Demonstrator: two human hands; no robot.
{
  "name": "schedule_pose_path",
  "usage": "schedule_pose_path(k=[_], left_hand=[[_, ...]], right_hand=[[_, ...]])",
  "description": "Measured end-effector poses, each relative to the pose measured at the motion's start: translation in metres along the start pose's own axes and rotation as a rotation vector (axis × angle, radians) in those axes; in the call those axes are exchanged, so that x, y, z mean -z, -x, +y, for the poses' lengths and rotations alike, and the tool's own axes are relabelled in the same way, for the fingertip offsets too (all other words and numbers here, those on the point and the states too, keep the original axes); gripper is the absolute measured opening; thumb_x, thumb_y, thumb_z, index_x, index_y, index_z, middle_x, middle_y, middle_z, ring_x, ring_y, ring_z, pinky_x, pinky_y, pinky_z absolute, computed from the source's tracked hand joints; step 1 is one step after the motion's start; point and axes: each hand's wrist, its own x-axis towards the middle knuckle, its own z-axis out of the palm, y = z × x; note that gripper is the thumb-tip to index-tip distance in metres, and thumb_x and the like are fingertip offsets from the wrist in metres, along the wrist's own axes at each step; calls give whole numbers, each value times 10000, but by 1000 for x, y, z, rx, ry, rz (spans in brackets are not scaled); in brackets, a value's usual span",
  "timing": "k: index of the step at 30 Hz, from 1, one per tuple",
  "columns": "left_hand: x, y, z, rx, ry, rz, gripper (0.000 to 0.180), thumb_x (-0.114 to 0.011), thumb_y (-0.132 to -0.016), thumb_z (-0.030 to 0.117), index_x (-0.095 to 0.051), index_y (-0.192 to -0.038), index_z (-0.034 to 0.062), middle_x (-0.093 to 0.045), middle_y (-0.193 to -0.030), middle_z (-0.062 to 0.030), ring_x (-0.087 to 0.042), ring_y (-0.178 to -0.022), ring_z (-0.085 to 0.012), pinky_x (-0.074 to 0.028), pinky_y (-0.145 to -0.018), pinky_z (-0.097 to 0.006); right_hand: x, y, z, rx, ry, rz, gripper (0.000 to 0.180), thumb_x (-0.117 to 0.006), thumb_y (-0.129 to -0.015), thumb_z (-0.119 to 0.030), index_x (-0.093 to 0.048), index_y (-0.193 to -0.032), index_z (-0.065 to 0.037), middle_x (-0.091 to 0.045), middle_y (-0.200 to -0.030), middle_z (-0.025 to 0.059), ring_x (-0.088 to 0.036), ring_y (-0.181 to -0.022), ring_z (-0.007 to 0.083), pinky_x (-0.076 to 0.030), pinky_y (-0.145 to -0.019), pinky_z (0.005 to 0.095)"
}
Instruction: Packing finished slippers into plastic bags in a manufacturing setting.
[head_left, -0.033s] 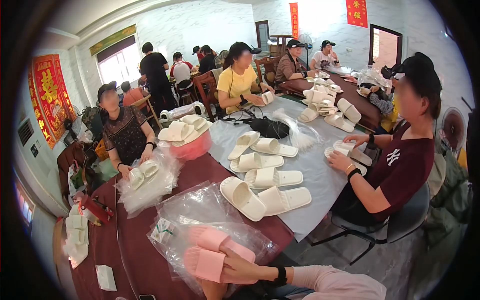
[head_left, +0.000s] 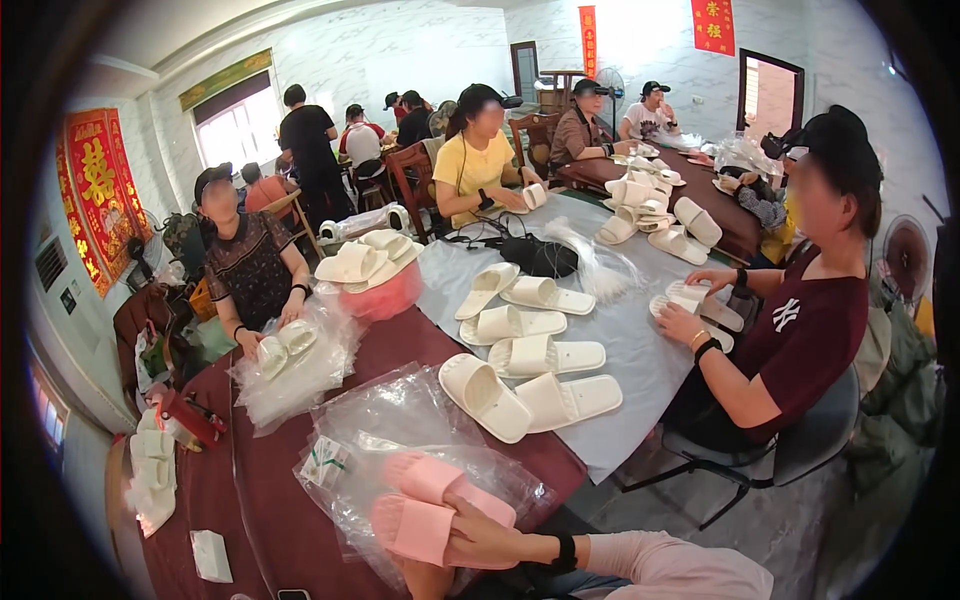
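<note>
Pink slippers point(head_left: 425, 505): a pair, side by side, lying on clear bags point(head_left: 400, 420) at the near table edge. Long axes run lower-left to upper-right, toe ends pointing up-left away from the wearer.

Right hand point(head_left: 490, 540) comes in from the right, forearm nearly level, black band at the wrist. Fingers curled over the nearer slipper's heel end, holding it; thumb side hidden, so I can't tell how firm the grip is. The second slipper sits just beyond the fingertips, touching the first.

Left hand: only a bit of skin at the bottom edge under the slippers, finger state can't be told. Right hand is clearly the one on the pair.

Surface: dark red table point(head_left: 270, 500), with the bags between it and the slippers. Up-right of the fingers, white slippers point(head_left: 530, 395) in pairs on a grey sheet point(head_left: 640, 350), well apart from the pink ones.

Room: other people seated round the tables, each handling white slippers; red hangings on the walls.
</note>
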Motion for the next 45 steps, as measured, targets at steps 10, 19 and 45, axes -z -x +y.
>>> schedule_pose_path(k=[10, 19, 45], left_hand=[[7, 1, 12, 116, -108, 20, 444, -580, -826, 415, -629, -1154, 119, -501, -1291, -245, -456, -1188, -452, -300, -969, -647], [3, 1, 8, 117, -126, 4, 492, -586, -809, 435, -598, -1180, 112, -500, -1281, -250, -461, -1175, -450, -310, -968, -637], [-17, 12, -4, 158, -115, -8, 528, -583, -795, 508, -618, -1183, 152, -445, -1329, -272, -364, -1272, -450, -115, -1061, -655]], right_hand=[[-4, 32, 31, -244, 310, 275, 477, -638, -782, -185, -498, -1140, 97, -328, -1292, 353, -450, -1109, 499, -395, -952, 473], [-17, 28, 51, -305, 322, 158, 536, -646, -759, -259, -521, -1090, 143, -356, -1303, 376, -440, -1144, 503, -381, -977, 491], [7, 28, 72, -332, 514, -117, 387, -583, -795, -270, -606, -1032, 35, -468, -1249, 222, -447, -1186, 372, -316, -1014, 509]])
